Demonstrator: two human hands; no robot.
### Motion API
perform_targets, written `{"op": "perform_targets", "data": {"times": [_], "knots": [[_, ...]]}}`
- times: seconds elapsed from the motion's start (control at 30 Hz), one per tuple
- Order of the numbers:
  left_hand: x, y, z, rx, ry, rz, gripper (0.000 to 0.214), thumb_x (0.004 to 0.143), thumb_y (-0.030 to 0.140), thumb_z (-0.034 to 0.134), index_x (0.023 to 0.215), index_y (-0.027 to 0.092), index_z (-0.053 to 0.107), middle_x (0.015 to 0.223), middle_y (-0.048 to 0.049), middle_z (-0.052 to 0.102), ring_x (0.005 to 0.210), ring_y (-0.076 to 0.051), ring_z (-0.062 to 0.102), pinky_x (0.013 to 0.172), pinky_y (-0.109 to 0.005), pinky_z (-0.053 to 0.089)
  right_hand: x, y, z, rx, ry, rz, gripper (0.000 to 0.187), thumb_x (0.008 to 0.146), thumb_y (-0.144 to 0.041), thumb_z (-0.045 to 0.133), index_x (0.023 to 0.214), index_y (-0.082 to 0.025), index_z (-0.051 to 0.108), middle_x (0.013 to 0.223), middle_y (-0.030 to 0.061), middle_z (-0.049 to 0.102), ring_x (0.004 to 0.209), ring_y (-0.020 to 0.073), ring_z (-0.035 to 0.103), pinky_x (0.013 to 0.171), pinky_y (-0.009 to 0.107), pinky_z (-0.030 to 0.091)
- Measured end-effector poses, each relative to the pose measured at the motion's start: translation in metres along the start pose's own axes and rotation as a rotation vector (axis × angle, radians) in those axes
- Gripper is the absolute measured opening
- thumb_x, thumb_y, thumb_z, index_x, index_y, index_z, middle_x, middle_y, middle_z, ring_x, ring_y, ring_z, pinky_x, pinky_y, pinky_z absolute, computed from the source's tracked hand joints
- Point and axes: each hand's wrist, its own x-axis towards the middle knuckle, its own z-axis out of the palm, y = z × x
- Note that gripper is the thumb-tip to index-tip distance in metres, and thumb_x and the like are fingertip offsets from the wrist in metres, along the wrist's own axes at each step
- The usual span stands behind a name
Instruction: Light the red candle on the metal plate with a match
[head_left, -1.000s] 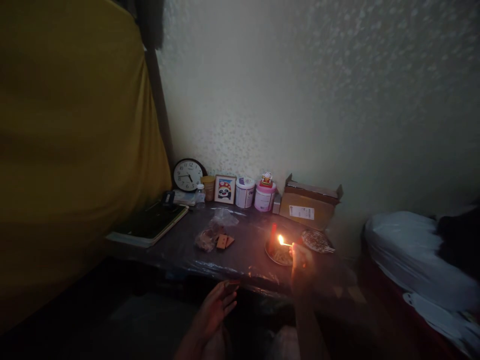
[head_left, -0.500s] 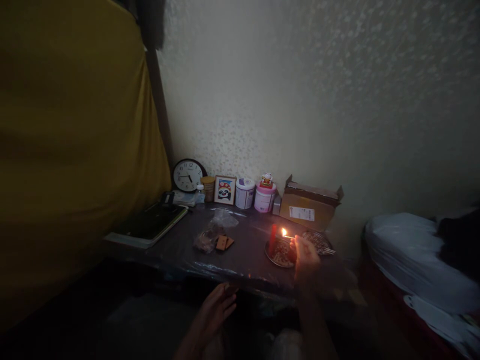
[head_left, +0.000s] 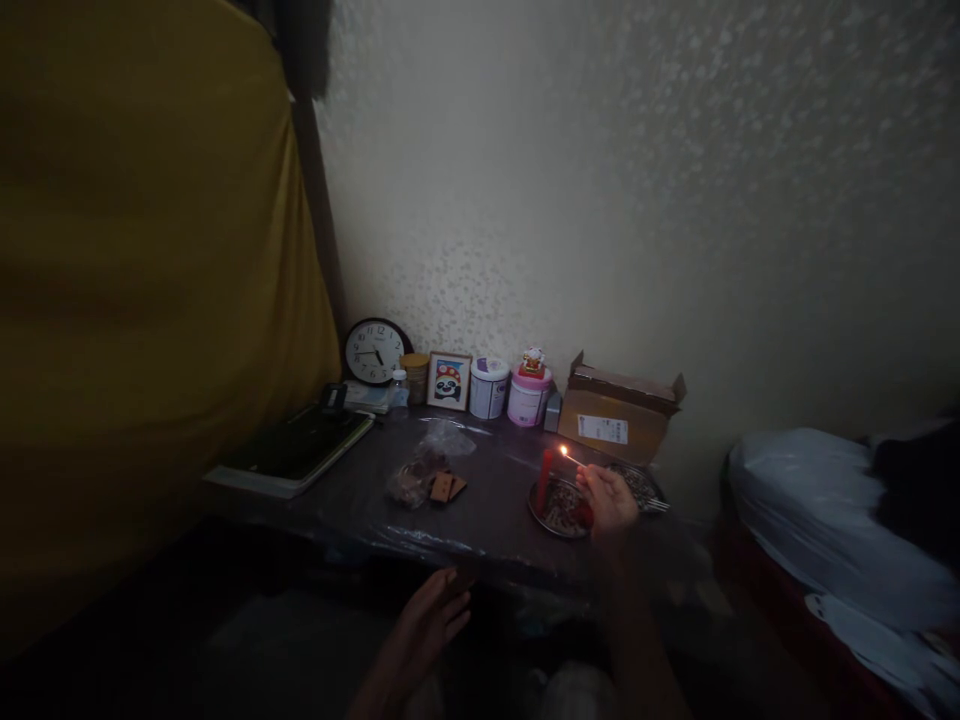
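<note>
My right hand point(head_left: 609, 502) pinches a burning matchstick point(head_left: 570, 459), its small flame close to the top of a red candle point(head_left: 545, 473). The candle stands upright on a round metal plate point(head_left: 559, 508) on the dark, plastic-covered table point(head_left: 480, 510). My left hand point(head_left: 435, 618) hangs below the table's front edge, fingers curled around a small dark thing that I cannot make out in the dim light.
A wall clock point(head_left: 374, 351), a panda picture point(head_left: 448, 381), two tubs point(head_left: 489, 386) and a cardboard box point(head_left: 619, 416) line the wall. A notebook point(head_left: 296, 450) and a plastic bag with biscuits point(head_left: 429, 470) lie on the table. A yellow curtain point(head_left: 142, 280) hangs left; bedding point(head_left: 832, 510) lies right.
My right hand has lifted the lit match up and away from the plate toward the candle's top. The flame has shrunk and the scene is darker. My left hand has barely moved.
</note>
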Motion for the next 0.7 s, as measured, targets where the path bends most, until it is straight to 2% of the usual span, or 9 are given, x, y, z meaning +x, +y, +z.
{"op": "perform_targets", "data": {"times": [0.27, 0.43, 0.7], "knots": [[-0.001, 0.000, 0.000, -0.007, -0.010, 0.003, 0.023, 0.080, 0.029, 0.056, 0.100, 0.026, 0.066, 0.115, -0.0046, 0.067, 0.103, -0.021, 0.059, 0.096, -0.038, 0.036, 0.004, -0.005, 0.008, -0.058, -0.002, 0.008, 0.024, 0.054, -0.033, 0.074, 0.069, -0.017, 0.065, 0.063, -0.0021, 0.064, 0.055, 0.0100, 0.059, 0.054, 0.024, 0.051], [0.001, -0.003, -0.004, -0.032, -0.014, 0.001, 0.021, 0.080, 0.030, 0.056, 0.098, 0.025, 0.066, 0.113, -0.0043, 0.068, 0.100, -0.020, 0.060, 0.096, -0.038, 0.037, 0.007, -0.003, 0.013, -0.095, -0.022, 0.004, 0.024, 0.055, -0.035, 0.073, 0.068, -0.017, 0.065, 0.063, -0.0017, 0.063, 0.056, 0.0107, 0.057, 0.053, 0.024, 0.049], [-0.002, 0.001, 0.002, -0.011, -0.021, -0.007, 0.023, 0.082, 0.029, 0.052, 0.102, 0.026, 0.065, 0.117, -0.0039, 0.066, 0.106, -0.021, 0.057, 0.097, -0.038, 0.036, 0.012, 0.005, 0.016, -0.136, -0.035, 0.010, 0.026, 0.055, -0.038, 0.072, 0.068, -0.017, 0.064, 0.063, -0.0013, 0.064, 0.057, 0.0124, 0.058, 0.054, 0.026, 0.049]]}}
